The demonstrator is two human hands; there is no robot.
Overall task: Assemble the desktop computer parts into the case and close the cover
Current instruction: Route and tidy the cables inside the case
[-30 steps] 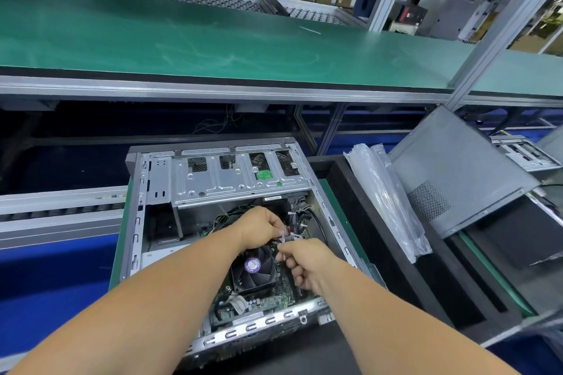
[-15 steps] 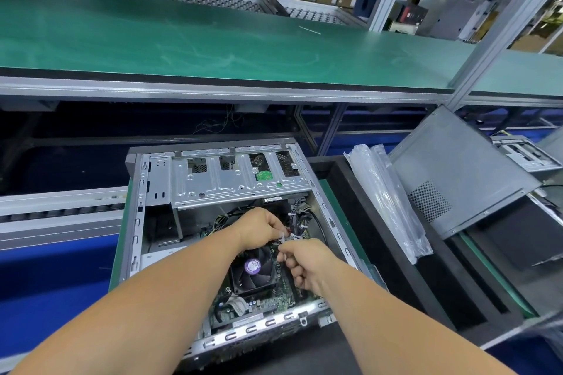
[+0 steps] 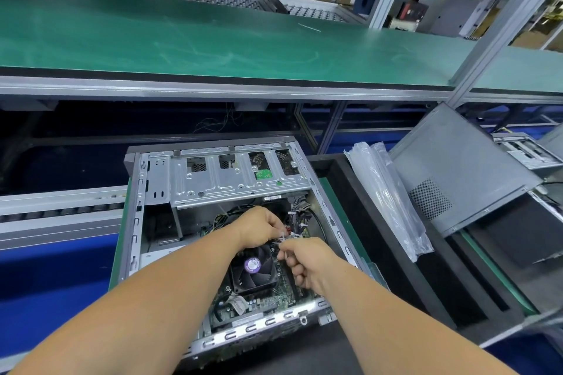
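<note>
An open grey computer case (image 3: pixel 137 216) lies flat in front of me, its drive cage (image 3: pixel 231 179) at the far end. Inside sits a motherboard with a black CPU fan (image 3: pixel 253 271) bearing a purple sticker. Both hands work just above the fan. My left hand (image 3: pixel 259 227) pinches a bundle of thin cables and a small white cable tie (image 3: pixel 284 237). My right hand (image 3: pixel 304 262) has curled fingers and pinches the same white tie from the near side. More tied cables (image 3: pixel 300 218) run along the case's right wall. The grey side cover (image 3: pixel 457 167) leans to the right.
A black foam tray (image 3: pixel 380 253) lies right of the case, with clear plastic bags (image 3: pixel 387 192) propped in it. A green-topped shelf (image 3: pixel 213 39) spans overhead beyond the case. Another open chassis (image 3: pixel 524 152) sits far right. A roller conveyor rail (image 3: pixel 61 210) runs at left.
Almost nothing has moved. Both hands stay above the fan on the white tie, with only slight finger shifts.
</note>
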